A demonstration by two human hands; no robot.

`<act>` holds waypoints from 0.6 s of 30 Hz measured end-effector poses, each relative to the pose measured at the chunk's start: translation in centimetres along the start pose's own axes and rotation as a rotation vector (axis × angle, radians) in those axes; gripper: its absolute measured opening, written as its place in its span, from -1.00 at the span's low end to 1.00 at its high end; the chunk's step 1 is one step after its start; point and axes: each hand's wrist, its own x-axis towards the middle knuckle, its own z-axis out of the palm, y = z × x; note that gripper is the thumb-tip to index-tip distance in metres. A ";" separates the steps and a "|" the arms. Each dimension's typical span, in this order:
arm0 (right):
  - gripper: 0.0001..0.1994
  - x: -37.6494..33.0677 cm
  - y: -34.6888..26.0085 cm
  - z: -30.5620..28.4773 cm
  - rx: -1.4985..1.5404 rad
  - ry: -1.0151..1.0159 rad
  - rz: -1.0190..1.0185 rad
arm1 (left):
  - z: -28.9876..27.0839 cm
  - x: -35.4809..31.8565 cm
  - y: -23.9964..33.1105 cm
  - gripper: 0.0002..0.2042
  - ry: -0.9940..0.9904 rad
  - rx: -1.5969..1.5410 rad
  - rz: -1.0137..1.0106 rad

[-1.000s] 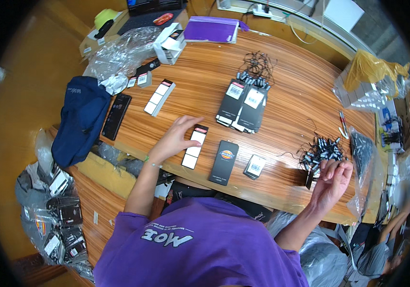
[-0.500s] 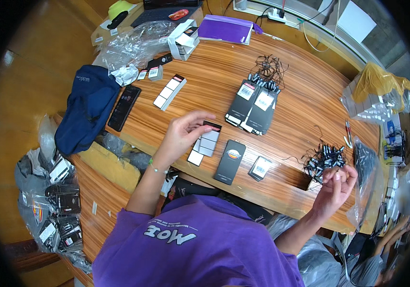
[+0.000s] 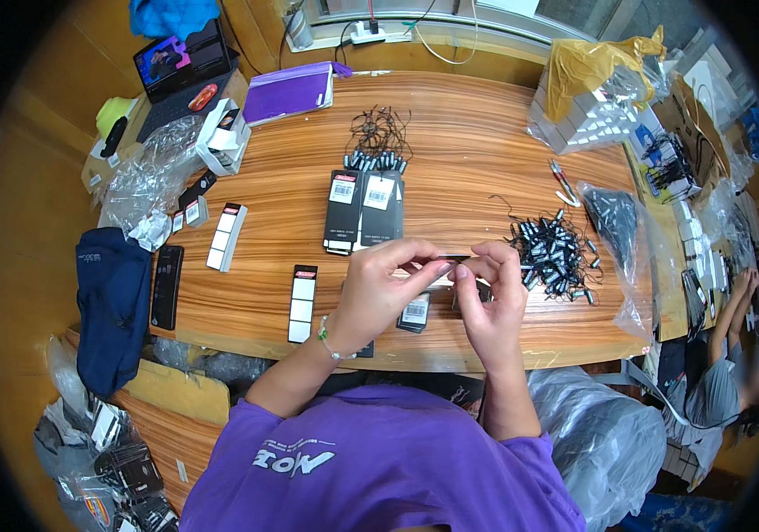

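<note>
My left hand [image 3: 384, 288] pinches a dark hang tag [image 3: 454, 258], seen nearly edge-on above the table's front. My right hand [image 3: 496, 306] meets it there, thumb and fingers pressed together at the tag's end; whatever is in them is too small to make out. A stack of small barcode tags [image 3: 414, 312] lies below the hands, partly covered. To the left rests a black-topped strip tag with white panels [image 3: 302, 304]. Black hang tags [image 3: 343, 213] with strings attached lie beyond the hands. Right of them is a heap of black tag strings [image 3: 556, 257] with shiny ends.
A pile of strip tags [image 3: 225, 238], a phone [image 3: 167, 288] and a blue pouch [image 3: 112, 306] lie at left. Snippers [image 3: 564, 183] and a plastic bag [image 3: 617, 230] are at right. Wrapped white boxes [image 3: 579, 111] stand far right. Another person's arms [image 3: 734, 310] show at the right edge.
The view has turned. My left hand has lifted a tag off the table and moved right. My right hand has come left from the string heap, so the hands now meet.
</note>
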 end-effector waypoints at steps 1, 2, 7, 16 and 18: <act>-0.78 0.0 0.0 0.0 0.000 0.002 0.010 | 0.1 0.0 0.0 -0.89 -0.010 0.010 0.010; -0.78 0.0 0.0 -0.1 0.002 0.003 0.020 | 0.1 -0.1 0.0 -0.88 -0.018 0.021 0.019; -0.76 0.2 -0.2 0.0 -0.012 -0.005 0.024 | 0.1 -0.2 -0.1 -0.89 -0.024 0.102 0.084; -0.74 0.9 -1.0 0.0 0.011 -0.075 0.133 | -0.2 0.1 -0.4 -0.89 -0.019 0.331 0.404; -0.74 0.9 -1.3 0.0 -0.007 -0.088 0.183 | -0.3 -0.1 -0.6 -0.89 -0.033 0.359 0.430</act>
